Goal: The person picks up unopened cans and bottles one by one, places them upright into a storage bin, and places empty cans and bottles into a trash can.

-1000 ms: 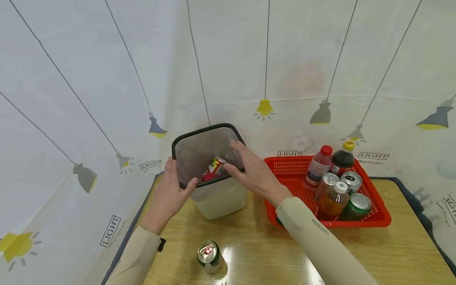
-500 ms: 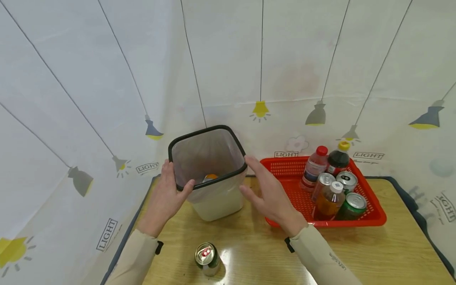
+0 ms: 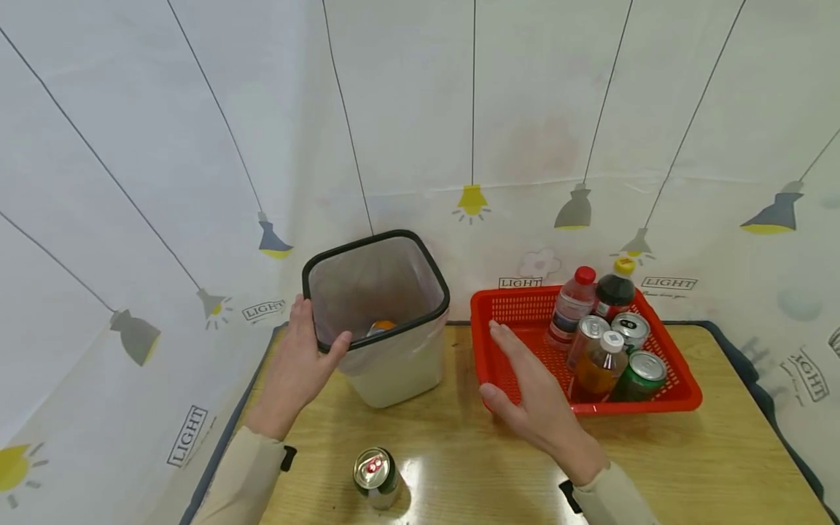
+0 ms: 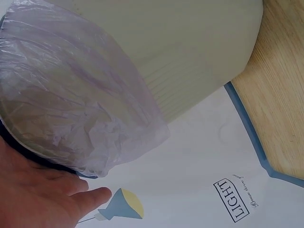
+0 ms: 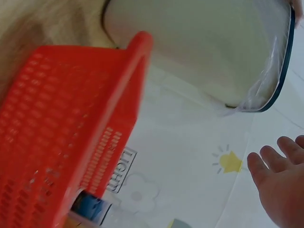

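A pale trash bin with a black rim and a clear plastic liner stands on the table, its mouth facing me. Down inside it shows an orange and white item, mostly hidden by the front rim. At the bin's near left corner, my left hand rests with straight fingers on the outside of the rim and the thumb at the front. My right hand is apart from the bin, over the left part of the red basket, fingers extended and holding nothing. A drink can stands upright nearby.
The basket holds a red-capped bottle, a dark bottle with a yellow cap, an amber bottle, a green can and other cans. A printed sheet covers the wall behind the table.
My right hand has left the bin's mouth and moved right to the basket. The red can seen inside the bin has dropped from sight. My left hand stays at the rim.
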Action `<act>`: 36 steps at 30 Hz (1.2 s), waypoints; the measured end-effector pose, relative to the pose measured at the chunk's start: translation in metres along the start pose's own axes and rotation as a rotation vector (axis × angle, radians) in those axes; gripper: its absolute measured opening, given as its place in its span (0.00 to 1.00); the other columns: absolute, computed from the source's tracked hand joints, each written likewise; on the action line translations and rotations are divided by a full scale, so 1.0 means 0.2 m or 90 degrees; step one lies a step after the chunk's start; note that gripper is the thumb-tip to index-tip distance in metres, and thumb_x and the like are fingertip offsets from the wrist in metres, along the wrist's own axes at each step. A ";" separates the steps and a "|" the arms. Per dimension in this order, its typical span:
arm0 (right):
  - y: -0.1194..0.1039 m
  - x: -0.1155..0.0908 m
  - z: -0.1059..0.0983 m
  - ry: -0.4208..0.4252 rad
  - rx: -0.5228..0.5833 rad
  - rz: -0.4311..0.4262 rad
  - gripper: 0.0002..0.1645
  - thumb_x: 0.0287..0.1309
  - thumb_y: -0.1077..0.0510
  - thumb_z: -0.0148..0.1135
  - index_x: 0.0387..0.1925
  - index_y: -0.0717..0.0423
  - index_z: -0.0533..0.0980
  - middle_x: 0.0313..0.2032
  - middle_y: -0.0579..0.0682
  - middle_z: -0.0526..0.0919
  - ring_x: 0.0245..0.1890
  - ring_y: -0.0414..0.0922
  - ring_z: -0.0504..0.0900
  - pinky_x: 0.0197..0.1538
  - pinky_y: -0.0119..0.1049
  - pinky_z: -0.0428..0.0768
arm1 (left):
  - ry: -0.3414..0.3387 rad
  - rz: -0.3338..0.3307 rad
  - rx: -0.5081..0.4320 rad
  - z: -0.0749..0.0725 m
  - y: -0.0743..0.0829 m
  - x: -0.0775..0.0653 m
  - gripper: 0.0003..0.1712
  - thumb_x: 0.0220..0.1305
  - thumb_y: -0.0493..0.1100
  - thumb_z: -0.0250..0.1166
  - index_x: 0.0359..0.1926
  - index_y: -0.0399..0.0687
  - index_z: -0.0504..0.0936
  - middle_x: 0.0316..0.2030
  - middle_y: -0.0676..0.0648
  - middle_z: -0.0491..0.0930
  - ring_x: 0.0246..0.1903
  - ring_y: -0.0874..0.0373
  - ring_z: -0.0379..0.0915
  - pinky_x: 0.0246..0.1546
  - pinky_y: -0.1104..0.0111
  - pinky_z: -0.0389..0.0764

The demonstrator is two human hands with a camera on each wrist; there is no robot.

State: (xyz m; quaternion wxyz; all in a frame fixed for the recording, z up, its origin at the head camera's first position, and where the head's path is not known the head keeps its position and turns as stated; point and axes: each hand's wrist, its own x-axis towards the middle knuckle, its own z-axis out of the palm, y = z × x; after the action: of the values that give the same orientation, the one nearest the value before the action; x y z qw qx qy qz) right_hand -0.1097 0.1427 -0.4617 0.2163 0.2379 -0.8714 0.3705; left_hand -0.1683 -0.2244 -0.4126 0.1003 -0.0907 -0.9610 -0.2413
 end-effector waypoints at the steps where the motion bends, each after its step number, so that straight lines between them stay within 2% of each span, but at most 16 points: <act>1: 0.01 -0.02 -0.01 0.000 -0.001 0.014 0.47 0.67 0.44 0.65 0.81 0.49 0.58 0.77 0.50 0.63 0.77 0.53 0.62 0.72 0.58 0.65 | 0.000 -0.001 0.001 0.00 0.00 0.00 0.55 0.74 0.67 0.54 0.79 0.29 0.46 0.80 0.29 0.41 0.79 0.35 0.39 0.74 0.41 0.55; 3: 0.04 -0.07 -0.03 0.008 -0.007 0.035 0.48 0.65 0.48 0.67 0.81 0.46 0.57 0.77 0.50 0.64 0.77 0.53 0.62 0.73 0.57 0.65 | -0.002 -0.003 0.004 -0.01 0.01 0.00 0.56 0.75 0.67 0.54 0.79 0.28 0.45 0.80 0.29 0.40 0.79 0.35 0.39 0.74 0.41 0.54; 6: 0.08 -0.12 -0.05 0.020 -0.019 0.047 0.49 0.63 0.50 0.69 0.81 0.45 0.58 0.77 0.49 0.64 0.77 0.53 0.62 0.77 0.42 0.59 | -0.004 -0.007 0.005 -0.01 0.01 -0.01 0.56 0.75 0.67 0.53 0.80 0.28 0.45 0.80 0.30 0.40 0.79 0.35 0.38 0.74 0.41 0.54; 10: 0.14 -0.19 -0.10 0.045 -0.028 0.042 0.47 0.64 0.51 0.69 0.80 0.49 0.59 0.77 0.52 0.65 0.76 0.52 0.63 0.75 0.24 0.50 | -0.003 -0.008 0.005 -0.01 0.01 -0.01 0.56 0.75 0.68 0.53 0.80 0.28 0.45 0.80 0.30 0.40 0.79 0.35 0.38 0.74 0.41 0.54; 16: 0.21 -0.29 -0.19 0.080 -0.050 0.053 0.44 0.66 0.50 0.69 0.78 0.52 0.62 0.74 0.54 0.69 0.73 0.44 0.67 0.72 0.19 0.52 | -0.019 -0.014 -0.002 -0.01 0.02 -0.01 0.57 0.75 0.68 0.52 0.80 0.29 0.42 0.81 0.31 0.37 0.80 0.36 0.35 0.75 0.41 0.51; 19: 0.25 -0.34 -0.24 0.077 -0.071 0.090 0.43 0.66 0.51 0.69 0.77 0.53 0.63 0.74 0.54 0.70 0.72 0.48 0.68 0.70 0.17 0.51 | -0.023 -0.014 -0.001 -0.01 0.02 -0.01 0.58 0.75 0.68 0.52 0.80 0.29 0.39 0.81 0.31 0.36 0.80 0.36 0.34 0.75 0.41 0.50; 21: 0.28 -0.37 -0.28 0.067 -0.082 0.118 0.43 0.66 0.52 0.69 0.77 0.53 0.63 0.73 0.56 0.69 0.71 0.54 0.68 0.72 0.20 0.51 | -0.025 -0.015 0.000 -0.02 0.02 -0.01 0.58 0.75 0.69 0.51 0.80 0.29 0.38 0.81 0.31 0.35 0.80 0.36 0.34 0.75 0.41 0.50; 23: 0.31 -0.41 -0.31 0.055 -0.087 0.145 0.42 0.67 0.53 0.68 0.77 0.54 0.63 0.74 0.58 0.68 0.70 0.60 0.68 0.75 0.28 0.54 | -0.023 -0.014 0.004 -0.02 0.02 -0.01 0.59 0.75 0.70 0.51 0.80 0.29 0.37 0.81 0.31 0.35 0.80 0.35 0.34 0.75 0.41 0.50; 26: 0.36 -0.47 -0.37 0.045 -0.085 0.173 0.42 0.68 0.54 0.67 0.77 0.57 0.61 0.74 0.62 0.66 0.69 0.67 0.66 0.77 0.49 0.59 | -0.019 -0.013 0.010 -0.02 0.01 -0.01 0.60 0.74 0.70 0.51 0.80 0.28 0.37 0.81 0.31 0.35 0.80 0.35 0.34 0.75 0.41 0.50; 28: 0.40 -0.50 -0.41 0.035 -0.087 0.196 0.42 0.69 0.53 0.66 0.77 0.60 0.60 0.74 0.65 0.64 0.70 0.69 0.64 0.73 0.63 0.60 | -0.013 -0.011 0.013 -0.01 0.01 -0.01 0.60 0.74 0.71 0.51 0.80 0.28 0.38 0.81 0.31 0.36 0.80 0.35 0.34 0.75 0.40 0.51; 30: 0.44 -0.52 -0.45 0.012 -0.105 0.234 0.44 0.70 0.50 0.65 0.78 0.61 0.57 0.76 0.67 0.61 0.71 0.71 0.61 0.68 0.72 0.61 | -0.007 -0.010 0.014 -0.01 0.01 -0.01 0.60 0.74 0.70 0.51 0.80 0.28 0.38 0.81 0.31 0.35 0.80 0.35 0.34 0.75 0.40 0.51; 34: 0.52 -0.57 -0.53 -0.051 -0.148 0.314 0.50 0.73 0.42 0.59 0.81 0.63 0.50 0.78 0.70 0.51 0.75 0.72 0.52 0.61 0.80 0.60 | 0.007 -0.006 0.012 0.01 0.00 0.00 0.60 0.74 0.70 0.52 0.80 0.30 0.38 0.81 0.31 0.36 0.80 0.36 0.35 0.74 0.40 0.52; 36: 0.56 -0.60 -0.55 -0.068 -0.160 0.329 0.51 0.74 0.41 0.58 0.81 0.64 0.48 0.79 0.70 0.47 0.77 0.72 0.48 0.61 0.81 0.58 | 0.013 -0.005 0.010 0.01 0.00 -0.01 0.60 0.73 0.70 0.53 0.81 0.31 0.37 0.81 0.32 0.36 0.80 0.36 0.36 0.74 0.40 0.52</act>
State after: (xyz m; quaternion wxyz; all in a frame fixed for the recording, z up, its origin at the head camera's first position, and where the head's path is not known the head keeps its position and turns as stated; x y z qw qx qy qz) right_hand -0.0579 0.3246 -0.5196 0.0965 -0.0015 -0.9523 0.2895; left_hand -0.1676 -0.2233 -0.4150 0.1099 -0.0841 -0.9621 -0.2351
